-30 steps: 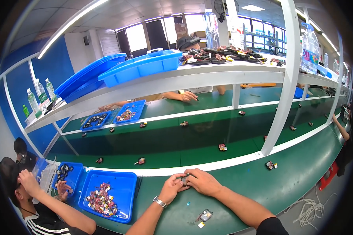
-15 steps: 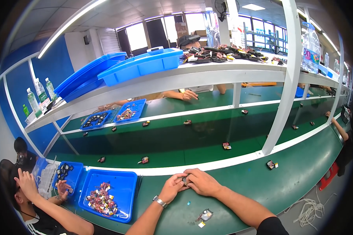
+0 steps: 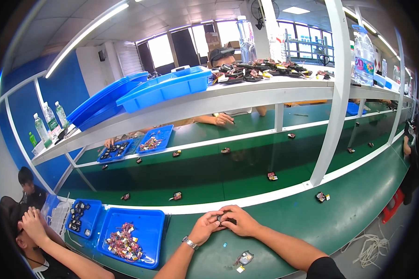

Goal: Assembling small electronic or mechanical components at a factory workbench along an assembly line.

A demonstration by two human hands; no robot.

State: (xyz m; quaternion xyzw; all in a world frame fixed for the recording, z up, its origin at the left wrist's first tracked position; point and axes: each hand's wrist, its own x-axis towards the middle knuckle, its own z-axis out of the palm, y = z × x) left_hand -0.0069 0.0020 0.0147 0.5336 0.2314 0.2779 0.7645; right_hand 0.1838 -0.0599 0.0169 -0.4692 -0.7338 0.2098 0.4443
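Note:
My left hand (image 3: pixel 205 228) and my right hand (image 3: pixel 240 222) meet over the green table, fingers closed around a small dark part (image 3: pixel 219 217). Fingers cover most of it, so its exact kind does not show. A metal watch (image 3: pixel 189 242) is on my left wrist. Nearer to me lies a small grey, shiny case (image 3: pixel 246 257) with wires and a white-and-yellow tag. A tiny light-blue scrap (image 3: pixel 225 244) sits between it and my hands. Left of my left arm is a blue tray (image 3: pixel 160 228) holding a pile of red-wired small parts (image 3: pixel 125 242).
Another blue tray (image 3: pixel 97 207) with black parts stands farther left, beside a seated co-worker (image 3: pixel 37 232). Several small wired units (image 3: pixel 272 176) lie along the green belt (image 3: pixel 200 172) beyond a white rail. A white post (image 3: pixel 333 102) rises at right; a shelf (image 3: pixel 195 100) crosses above.
The co-worker at left has drawn a hand back from the black parts tray toward the head. Units on the belt have shifted slightly right. My hands still grip the dark part.

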